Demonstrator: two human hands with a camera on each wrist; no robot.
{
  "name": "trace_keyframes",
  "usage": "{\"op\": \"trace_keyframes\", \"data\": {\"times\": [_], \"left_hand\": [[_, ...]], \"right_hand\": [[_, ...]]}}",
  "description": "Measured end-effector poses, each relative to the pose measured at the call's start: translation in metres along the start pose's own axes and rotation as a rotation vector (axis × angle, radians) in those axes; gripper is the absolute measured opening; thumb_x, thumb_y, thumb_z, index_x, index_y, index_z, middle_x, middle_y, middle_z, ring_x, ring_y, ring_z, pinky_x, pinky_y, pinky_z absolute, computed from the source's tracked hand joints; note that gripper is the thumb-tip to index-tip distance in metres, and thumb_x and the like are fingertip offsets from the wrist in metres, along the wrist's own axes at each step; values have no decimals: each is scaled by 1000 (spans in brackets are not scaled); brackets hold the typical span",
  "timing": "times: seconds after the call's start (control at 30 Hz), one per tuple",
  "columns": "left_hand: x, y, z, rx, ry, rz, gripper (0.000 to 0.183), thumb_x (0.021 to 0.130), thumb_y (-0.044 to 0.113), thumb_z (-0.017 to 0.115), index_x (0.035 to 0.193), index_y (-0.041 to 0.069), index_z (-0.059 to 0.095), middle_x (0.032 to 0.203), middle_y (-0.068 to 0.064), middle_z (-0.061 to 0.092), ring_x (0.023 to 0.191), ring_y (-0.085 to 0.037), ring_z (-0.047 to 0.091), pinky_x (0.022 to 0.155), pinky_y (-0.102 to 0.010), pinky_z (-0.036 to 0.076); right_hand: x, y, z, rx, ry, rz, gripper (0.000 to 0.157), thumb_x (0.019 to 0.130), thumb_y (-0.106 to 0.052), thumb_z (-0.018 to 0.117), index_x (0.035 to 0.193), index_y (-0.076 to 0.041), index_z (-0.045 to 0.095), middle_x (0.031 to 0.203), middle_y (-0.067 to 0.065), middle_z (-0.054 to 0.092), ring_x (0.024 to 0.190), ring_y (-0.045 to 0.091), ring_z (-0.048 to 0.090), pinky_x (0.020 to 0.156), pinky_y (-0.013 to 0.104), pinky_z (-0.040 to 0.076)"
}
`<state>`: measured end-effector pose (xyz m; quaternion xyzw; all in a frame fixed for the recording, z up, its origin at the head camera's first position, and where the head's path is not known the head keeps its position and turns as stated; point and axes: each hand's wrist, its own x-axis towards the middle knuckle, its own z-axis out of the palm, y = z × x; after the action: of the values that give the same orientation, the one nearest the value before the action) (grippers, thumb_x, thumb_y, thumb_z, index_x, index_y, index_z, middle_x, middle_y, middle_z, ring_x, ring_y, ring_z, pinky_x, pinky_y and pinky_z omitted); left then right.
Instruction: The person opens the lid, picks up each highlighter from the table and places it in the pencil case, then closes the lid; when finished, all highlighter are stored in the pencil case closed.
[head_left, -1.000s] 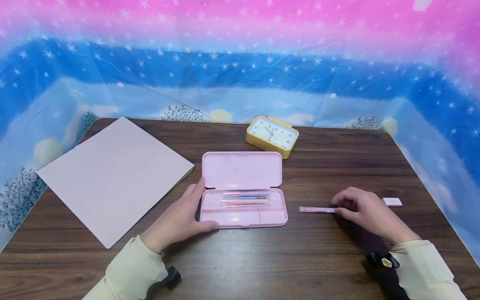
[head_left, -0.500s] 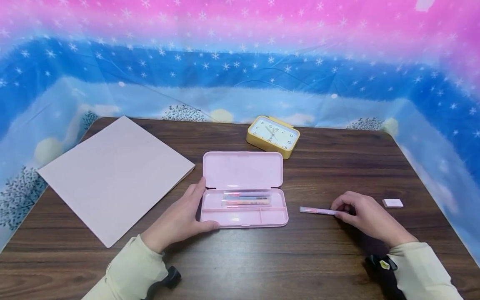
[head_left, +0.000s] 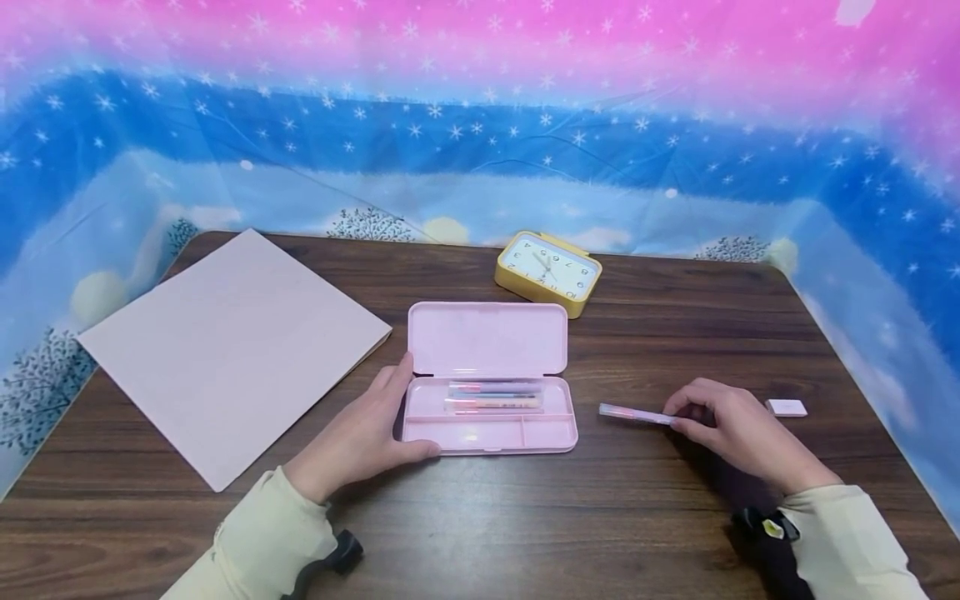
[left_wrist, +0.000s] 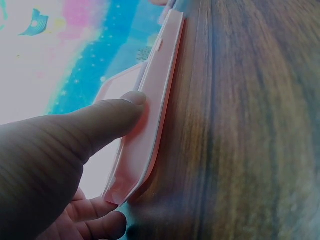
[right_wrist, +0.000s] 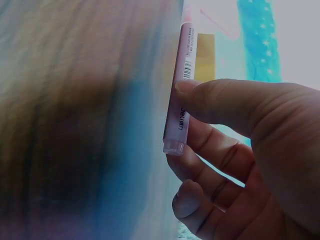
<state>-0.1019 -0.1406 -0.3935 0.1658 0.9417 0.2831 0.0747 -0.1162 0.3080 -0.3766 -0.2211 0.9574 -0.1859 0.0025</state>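
Observation:
A pink pencil case (head_left: 491, 435) lies with its lid raised in the middle of the table. Several pens (head_left: 495, 397) rest in its rear compartment; the two front compartments hold nothing visible. My left hand (head_left: 360, 433) grips the case's left end, with the thumb (left_wrist: 112, 117) on the front wall and the fingers round the side. To the right of the case, my right hand (head_left: 731, 429) pinches a pale pink pen (head_left: 633, 414) between thumb and fingers. In the right wrist view that pen (right_wrist: 182, 65) shows a barcode and printed label.
A white eraser (head_left: 786, 407) lies just beyond my right hand. Behind the case stands a yellow alarm clock (head_left: 547, 271). A large pale square board or folder (head_left: 236, 358) covers the table's left part. A snowflake-patterned cloth (head_left: 480, 142) hangs round the back and sides.
My right hand has closed on the pen, and the pen's left end has risen, leaving it tilted. The left hand and the case have stayed put.

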Motion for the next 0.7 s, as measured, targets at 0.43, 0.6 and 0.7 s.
{"op": "trace_keyframes", "data": {"times": [0.43, 0.6, 0.7], "left_hand": [[1, 0, 0, -13, -11, -8, 114, 78, 47, 80, 157, -1, 13, 146, -18, 41, 123, -28, 54, 102, -44, 47], [0, 0, 0, -15, -10, -9, 115, 78, 46, 80, 156, -2, 13, 146, -19, 41, 122, -28, 54, 102, -44, 46], [0, 0, 0, -14, -9, -12, 115, 77, 47, 81, 156, -2, 13, 145, -19, 41, 122, -28, 54, 102, -44, 46]], "right_hand": [[34, -44, -12, 29, -11, -57, 16, 89, -13, 73, 91, -28, 68, 85, -14, 60, 71, 1, 54, 63, 24, 48], [49, -62, -11, 42, -48, -64, 13, 91, -14, 71, 92, -27, 69, 87, -13, 62, 74, 4, 55, 66, 27, 50], [57, -70, -7, 62, -62, -79, 13, 91, -14, 70, 92, -27, 69, 87, -12, 61, 74, 5, 55, 65, 25, 49]]}}
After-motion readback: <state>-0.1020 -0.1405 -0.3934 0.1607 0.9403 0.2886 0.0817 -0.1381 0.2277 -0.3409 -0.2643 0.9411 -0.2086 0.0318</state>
